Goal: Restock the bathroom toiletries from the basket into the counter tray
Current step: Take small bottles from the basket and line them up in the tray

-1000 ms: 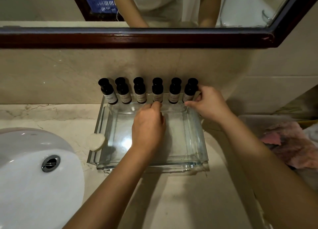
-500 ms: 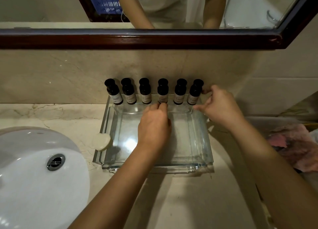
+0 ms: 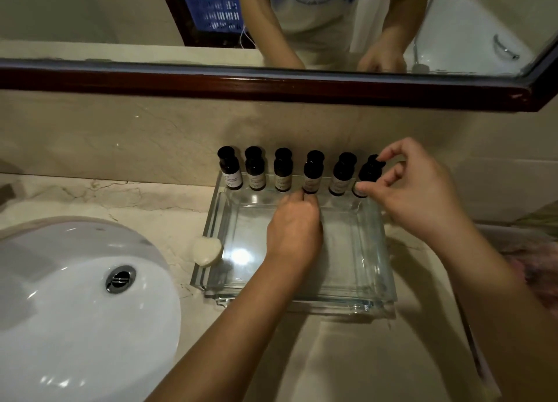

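Our right hand [image 3: 413, 190] pinches the sixth bottle [image 3: 367, 175], forefinger now lifted onto the cap, thumb at the label; our left hand [image 3: 294, 220] has crept up from the rim to nip the base of the fourth bottle [image 3: 312, 175]; so this looks like straightening the row, not fetching more; count them: six dark bottles [image 3: 231, 172] upright along the back edge of one glass tray [image 3: 362, 305], one soap [image 3: 206, 250] on its left rim, one sink [image 3: 75, 311] beside.

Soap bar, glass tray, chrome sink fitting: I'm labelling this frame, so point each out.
soap bar [image 3: 207, 251], head view, middle of its top face
glass tray [image 3: 356, 303], head view, bare near rim
chrome sink fitting [image 3: 120, 279], head view, centre of the slotted disc
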The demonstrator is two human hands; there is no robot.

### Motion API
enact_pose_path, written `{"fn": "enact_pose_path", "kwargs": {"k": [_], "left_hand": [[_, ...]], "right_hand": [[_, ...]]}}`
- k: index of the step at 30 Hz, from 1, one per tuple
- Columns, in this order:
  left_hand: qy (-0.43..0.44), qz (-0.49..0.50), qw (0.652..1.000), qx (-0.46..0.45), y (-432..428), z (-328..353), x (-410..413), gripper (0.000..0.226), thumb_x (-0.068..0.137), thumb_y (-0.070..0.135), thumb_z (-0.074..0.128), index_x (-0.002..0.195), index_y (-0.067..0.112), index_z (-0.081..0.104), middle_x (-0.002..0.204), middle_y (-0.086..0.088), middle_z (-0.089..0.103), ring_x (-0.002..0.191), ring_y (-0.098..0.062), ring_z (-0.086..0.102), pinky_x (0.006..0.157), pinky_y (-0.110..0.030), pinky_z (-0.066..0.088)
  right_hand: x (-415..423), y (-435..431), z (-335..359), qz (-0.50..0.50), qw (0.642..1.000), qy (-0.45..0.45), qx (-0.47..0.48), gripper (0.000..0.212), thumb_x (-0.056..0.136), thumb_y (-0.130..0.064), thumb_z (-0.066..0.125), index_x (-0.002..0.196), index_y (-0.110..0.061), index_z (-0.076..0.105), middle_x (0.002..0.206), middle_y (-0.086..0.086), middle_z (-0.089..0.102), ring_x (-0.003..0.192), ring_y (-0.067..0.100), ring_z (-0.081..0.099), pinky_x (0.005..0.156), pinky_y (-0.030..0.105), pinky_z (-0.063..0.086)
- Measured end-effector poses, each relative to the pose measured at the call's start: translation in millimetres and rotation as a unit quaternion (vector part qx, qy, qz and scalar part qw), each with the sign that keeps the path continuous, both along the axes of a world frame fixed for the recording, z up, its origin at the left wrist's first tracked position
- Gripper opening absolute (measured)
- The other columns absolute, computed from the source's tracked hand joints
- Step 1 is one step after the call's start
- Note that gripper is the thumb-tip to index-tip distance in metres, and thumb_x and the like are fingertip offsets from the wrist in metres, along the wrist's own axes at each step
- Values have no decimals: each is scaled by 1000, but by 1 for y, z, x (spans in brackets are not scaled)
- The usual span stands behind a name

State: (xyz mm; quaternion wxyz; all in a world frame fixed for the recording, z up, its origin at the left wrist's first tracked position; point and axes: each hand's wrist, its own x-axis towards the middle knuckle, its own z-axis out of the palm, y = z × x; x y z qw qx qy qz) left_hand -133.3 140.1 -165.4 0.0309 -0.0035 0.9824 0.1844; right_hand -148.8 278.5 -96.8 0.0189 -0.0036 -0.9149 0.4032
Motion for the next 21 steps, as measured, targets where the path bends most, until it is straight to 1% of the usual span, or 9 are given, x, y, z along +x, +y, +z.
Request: {"fn": "enact_pose_path", "kwargs": {"k": [3, 5, 7, 9, 11, 13, 15, 18, 21], "left_hand": [[-15, -7, 1000, 8, -4, 4, 5, 30, 91, 5, 44, 120, 6, 52, 122, -10, 51, 113, -28, 46, 81, -36, 44], [-14, -21, 1000, 9, -8, 9, 13, 33, 93, 10, 44, 125, 8, 51, 126, -8, 50, 115, -26, 46, 86, -36, 46], [-15, -35, 999, 4, -12, 18, 25, 34, 94, 16, 44, 127, 10, 52, 129, -6, 50, 118, -24, 45, 91, -37, 47], [-19, -45, 999, -3, -18, 29, 40, 33, 95, 20, 43, 126, 11, 53, 128, -4, 51, 117, -23, 45, 92, -37, 47], [-27, -49, 998, -16, -25, 39, 56, 33, 96, 22, 42, 125, 12, 54, 127, -3, 52, 117, -22, 46, 91, -36, 47], [-38, -49, 997, -33, -33, 52, 72, 33, 96, 24, 41, 124, 12, 54, 126, -2, 53, 117, -20, 46, 91, -35, 47], [-46, -44, 997, -47, -40, 65, 86, 33, 97, 25, 40, 124, 12, 54, 125, -3, 54, 118, -20, 46, 90, -34, 47], [-40, -21, 998, -46, -51, 87, 111, 33, 97, 25, 40, 123, 12, 55, 122, -4, 56, 117, -21, 47, 91, -35, 47], [-26, 0, 999, -33, -64, 109, 141, 35, 98, 28, 39, 127, 18, 53, 122, 0, 56, 117, -19, 46, 89, -32, 46]], "right_hand": [[9, 2, -1, 10, 1000, -14, 1, 30, 78, -20, 73, 93, -23, 47, 62, -4, 56, 54, 7, 50, 54, 20, 35], [18, 2, 0, 34, 999, -29, 23, 26, 79, -19, 73, 90, -23, 49, 62, -5, 55, 52, 5, 49, 51, 16, 34], [29, 2, 1, 67, 995, -51, 56, 21, 80, -20, 71, 86, -24, 52, 62, -6, 55, 52, 3, 46, 48, 10, 32], [41, 1, 0, 98, 988, -76, 93, 16, 82, -23, 69, 87, -25, 54, 67, -6, 57, 56, 3, 47, 50, 12, 33], [53, 1, -3, 124, 979, -95, 132, 13, 84, -28, 67, 94, -25, 58, 72, -7, 60, 63, 4, 51, 55, 18, 37], [64, 0, -1, 153, 968, -111, 162, 16, 86, -31, 64, 100, -25, 60, 76, -9, 61, 69, 7, 54, 60, 23, 40], [73, -1, 5, 173, 960, -125, 181, 19, 87, -32, 62, 105, -24, 60, 82, -8, 63, 74, 10, 56, 64, 25, 41], [87, -4, 21, 192, 953, -134, 191, 21, 89, -32, 60, 108, -24, 59, 86, -8, 62, 76, 11, 55, 65, 25, 39], [106, -6, 40, 183, 959, -133, 171, 19, 89, -31, 60, 107, -25, 60, 83, -11, 59, 71, 6, 52, 66, 24, 39]]}}
